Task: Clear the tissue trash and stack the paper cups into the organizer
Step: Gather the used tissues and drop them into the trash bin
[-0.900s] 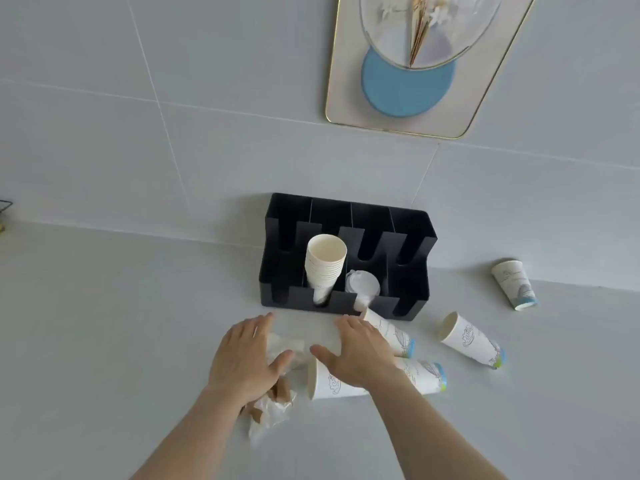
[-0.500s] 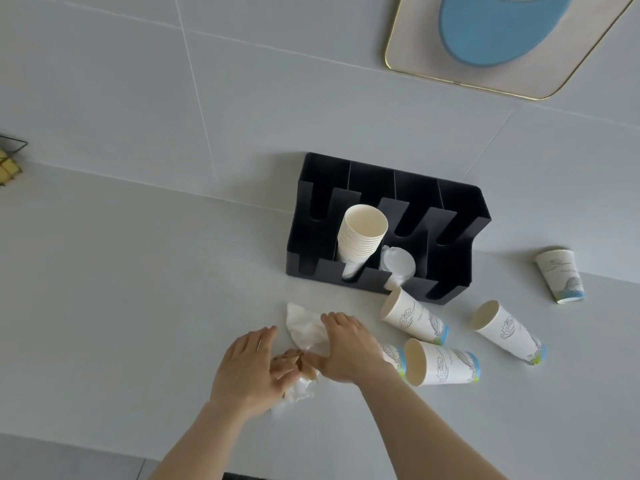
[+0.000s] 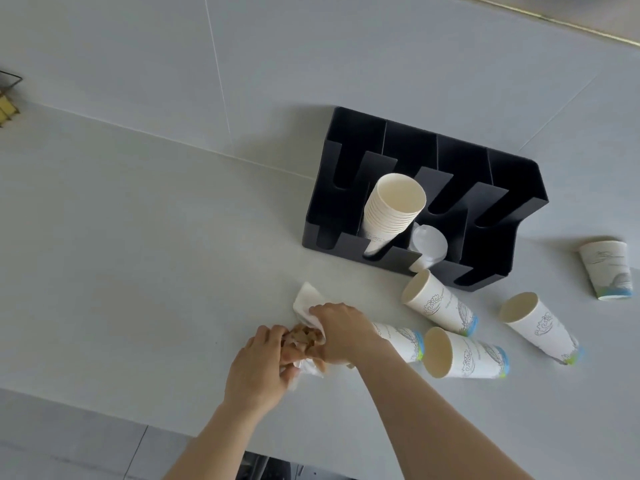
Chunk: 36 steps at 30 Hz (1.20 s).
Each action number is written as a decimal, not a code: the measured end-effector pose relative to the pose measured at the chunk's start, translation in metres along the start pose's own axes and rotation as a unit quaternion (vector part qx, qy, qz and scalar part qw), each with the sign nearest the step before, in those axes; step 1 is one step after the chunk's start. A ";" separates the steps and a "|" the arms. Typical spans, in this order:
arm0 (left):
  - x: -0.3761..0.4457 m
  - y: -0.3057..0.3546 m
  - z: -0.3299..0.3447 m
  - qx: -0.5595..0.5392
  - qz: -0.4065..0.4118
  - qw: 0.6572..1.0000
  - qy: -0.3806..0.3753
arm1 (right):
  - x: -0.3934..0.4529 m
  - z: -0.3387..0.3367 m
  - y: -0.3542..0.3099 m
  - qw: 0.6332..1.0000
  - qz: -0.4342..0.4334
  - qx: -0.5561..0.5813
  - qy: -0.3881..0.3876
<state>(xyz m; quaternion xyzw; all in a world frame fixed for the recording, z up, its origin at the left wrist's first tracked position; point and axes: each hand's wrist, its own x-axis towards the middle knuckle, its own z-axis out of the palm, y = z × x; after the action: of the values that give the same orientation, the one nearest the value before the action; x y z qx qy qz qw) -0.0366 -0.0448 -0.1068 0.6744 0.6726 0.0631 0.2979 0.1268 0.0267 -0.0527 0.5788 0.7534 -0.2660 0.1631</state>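
Observation:
A crumpled white and brown tissue [image 3: 304, 336] lies on the grey counter near its front edge. My left hand [image 3: 258, 367] and my right hand [image 3: 344, 332] both close on it from either side. Behind them stands a black organizer [image 3: 512, 188] holding a stack of plain paper cups [image 3: 393, 211] and some clear lids [image 3: 427, 245]. Several printed paper cups lie on their sides to the right: one [image 3: 440, 303] by the organizer's front, one [image 3: 465, 355] nearer me, one [image 3: 540, 327] further right, and one [image 3: 400, 339] partly hidden by my right wrist. Another cup [image 3: 607, 270] stands upside down at far right.
The grey counter [image 3: 138, 254] meets a tiled wall behind the organizer. A wire rack with something yellow [image 3: 7, 105] shows at the left edge. A gold-rimmed frame [image 3: 588, 27] hangs top right. The counter's front edge runs just below my forearms.
My hands have drawn together and gathered the tissue between them. The view has tilted down and left, so the organizer and cups sit further right.

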 end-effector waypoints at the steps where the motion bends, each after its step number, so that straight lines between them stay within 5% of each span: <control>1: 0.000 0.002 0.002 -0.011 -0.006 1.000 0.006 | 0.001 0.000 0.000 1.000 -0.004 -0.005 -0.001; 21: -0.059 0.041 -0.017 -0.031 -0.135 0.973 0.184 | -0.036 -0.004 -0.012 0.980 -0.183 0.019 0.079; 36: -0.220 -0.048 -0.008 -0.047 -0.317 0.905 0.280 | -0.092 0.085 -0.158 0.928 -0.367 -0.038 0.054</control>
<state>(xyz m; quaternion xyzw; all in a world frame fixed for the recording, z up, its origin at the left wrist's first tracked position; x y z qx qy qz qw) -0.1015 -0.2544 -0.0543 0.3653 0.9029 0.1833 0.1334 -0.0044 -0.1259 -0.0365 0.2690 0.9303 -0.2468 0.0352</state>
